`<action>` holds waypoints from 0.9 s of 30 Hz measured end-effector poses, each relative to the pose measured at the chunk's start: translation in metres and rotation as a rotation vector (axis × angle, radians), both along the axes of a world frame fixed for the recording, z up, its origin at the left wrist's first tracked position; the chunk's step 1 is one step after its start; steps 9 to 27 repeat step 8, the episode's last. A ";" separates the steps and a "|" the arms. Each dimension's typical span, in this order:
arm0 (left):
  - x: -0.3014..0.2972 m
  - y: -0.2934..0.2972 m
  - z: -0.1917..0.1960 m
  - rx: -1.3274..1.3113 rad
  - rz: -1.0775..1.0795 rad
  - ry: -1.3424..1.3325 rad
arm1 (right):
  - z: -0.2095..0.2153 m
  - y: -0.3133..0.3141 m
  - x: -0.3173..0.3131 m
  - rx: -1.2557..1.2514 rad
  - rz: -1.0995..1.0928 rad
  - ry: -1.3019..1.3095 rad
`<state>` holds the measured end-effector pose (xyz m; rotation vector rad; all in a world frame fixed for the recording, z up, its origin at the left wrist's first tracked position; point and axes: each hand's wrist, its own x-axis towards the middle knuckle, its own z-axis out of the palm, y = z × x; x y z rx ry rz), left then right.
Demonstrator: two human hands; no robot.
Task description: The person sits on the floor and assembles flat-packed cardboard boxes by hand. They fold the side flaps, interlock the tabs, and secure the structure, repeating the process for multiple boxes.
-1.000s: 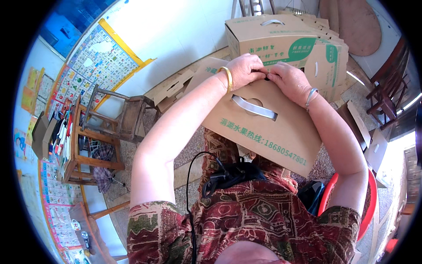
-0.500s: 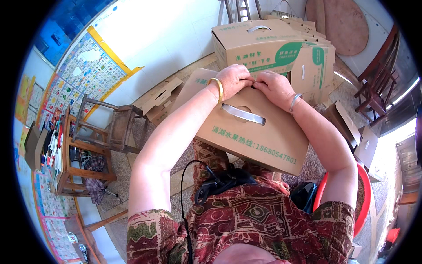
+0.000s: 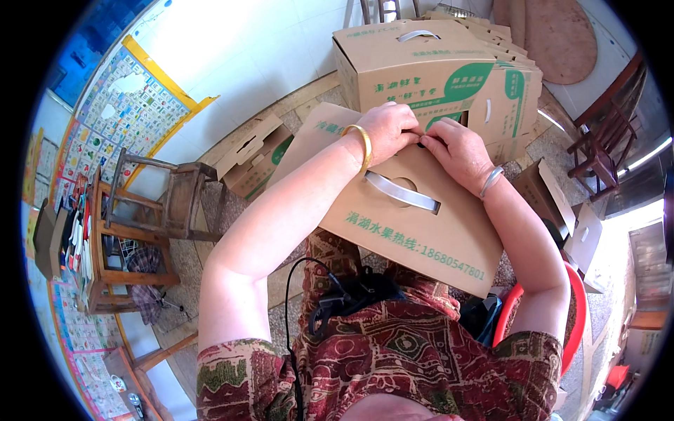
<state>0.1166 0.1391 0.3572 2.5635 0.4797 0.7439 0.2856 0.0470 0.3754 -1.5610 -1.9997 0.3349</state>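
Observation:
A brown cardboard carton (image 3: 351, 210) with green print lies tilted across my lap, its white plastic strap handle (image 3: 401, 193) on the upper face. Beyond the handle, toward the carton's far side, my left hand (image 3: 390, 132), with a gold bangle at the wrist, rests with fingers bent in a pinch. My right hand (image 3: 460, 151), wearing a silver bangle, meets it there, thumb and fingers pressed together. A small dark spot shows between the fingertips; what they hold is too small and covered to name.
Straight ahead stand a closed carton (image 3: 414, 59) and a row of flattened ones. Open cartons lie at the left (image 3: 256, 158) and right (image 3: 547, 200). A wooden chair (image 3: 179, 196) stands left, a red tub (image 3: 577, 316) right. A black cable (image 3: 288, 316) hangs at my front.
Both hands have shifted slightly right in the picture, still together at the same part of the carton. The carton and handle also sit a little farther right; the view has shifted somewhat.

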 end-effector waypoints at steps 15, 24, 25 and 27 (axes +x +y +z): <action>0.002 0.009 -0.002 -0.041 -0.020 0.012 | -0.006 0.010 0.006 -0.040 0.003 -0.044; 0.002 0.009 -0.002 -0.041 -0.020 0.012 | -0.006 0.010 0.006 -0.040 0.003 -0.044; 0.002 0.009 -0.002 -0.041 -0.020 0.012 | -0.006 0.010 0.006 -0.040 0.003 -0.044; 0.002 0.009 -0.002 -0.041 -0.020 0.012 | -0.006 0.010 0.006 -0.040 0.003 -0.044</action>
